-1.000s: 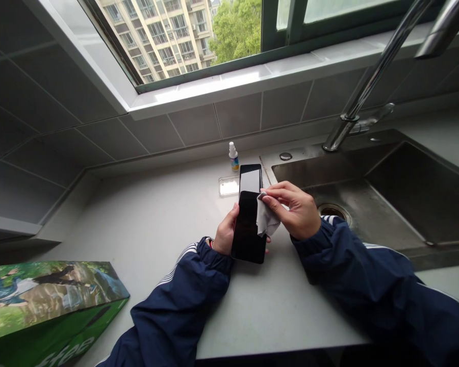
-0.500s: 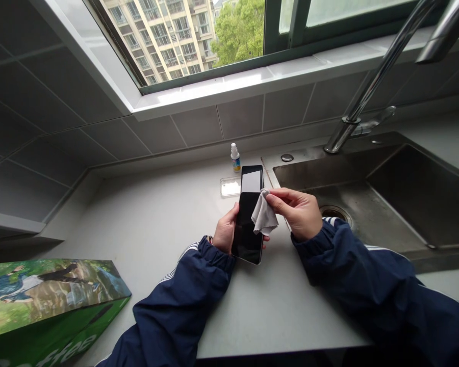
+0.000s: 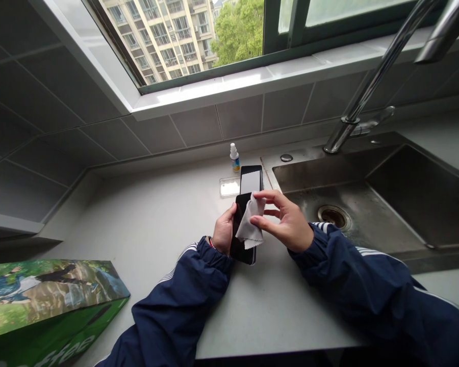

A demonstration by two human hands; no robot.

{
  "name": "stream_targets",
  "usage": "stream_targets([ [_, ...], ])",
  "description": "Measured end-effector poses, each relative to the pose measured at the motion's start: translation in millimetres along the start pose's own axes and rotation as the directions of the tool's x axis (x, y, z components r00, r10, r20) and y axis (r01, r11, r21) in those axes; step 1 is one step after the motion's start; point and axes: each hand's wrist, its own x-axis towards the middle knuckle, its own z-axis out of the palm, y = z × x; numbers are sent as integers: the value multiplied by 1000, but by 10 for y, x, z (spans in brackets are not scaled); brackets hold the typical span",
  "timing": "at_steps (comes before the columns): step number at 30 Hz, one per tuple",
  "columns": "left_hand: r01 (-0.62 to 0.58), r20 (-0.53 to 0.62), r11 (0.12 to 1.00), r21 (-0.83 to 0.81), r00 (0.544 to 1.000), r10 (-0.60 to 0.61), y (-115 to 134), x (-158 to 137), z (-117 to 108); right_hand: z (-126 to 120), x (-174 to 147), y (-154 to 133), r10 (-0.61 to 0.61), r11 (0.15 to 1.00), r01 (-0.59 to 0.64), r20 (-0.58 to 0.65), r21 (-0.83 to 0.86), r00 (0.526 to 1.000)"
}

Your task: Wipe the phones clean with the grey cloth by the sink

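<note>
The phone (image 3: pixel 248 204) has a glossy black glass face that mirrors the window light, and the cloth (image 3: pixel 248 227) pressed against it is a soft, matt grey fabric with a pinked edge. The sink (image 3: pixel 413 199) and the tap (image 3: pixel 367 86) are metal, the basin brushed and dull with water marks, the tap polished and shiny, while the counter (image 3: pixel 153 229) is a smooth, pale, matt stone-like slab and the wall tiles (image 3: pixel 53 137) are smooth grey with a slight sheen. The small bottle (image 3: pixel 234 157) looks like white plastic, the case (image 3: pixel 229 186) beside it like clear glossy plastic, the box (image 3: pixel 49 300) like glossy printed card, and the sleeves (image 3: pixel 183 300) like smooth dark blue synthetic cloth.
</note>
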Motion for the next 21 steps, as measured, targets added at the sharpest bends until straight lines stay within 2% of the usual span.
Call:
stream_targets([
  [2,-41,-39,998,-47,998,39,1,-2,26,9,-18,-24,-24,999,25,48,-32,999],
  [8,-49,-42,992,-112,998,44,35,-21,68,28,-63,-66,-29,996,40,124,-82,992],
  [11,-53,-81,987,-149,996,41,75,-35,103,44,-80,-67,-34,995,48,148,-91,988],
  [17,-39,-175,984,-175,984,7,125,-62,148,86,-116,-129,-223,965,243,177,-99,959],
  [21,-27,-175,982,-185,985,-6,103,-38,94,113,-141,-188,-245,956,265,155,-123,957],
])
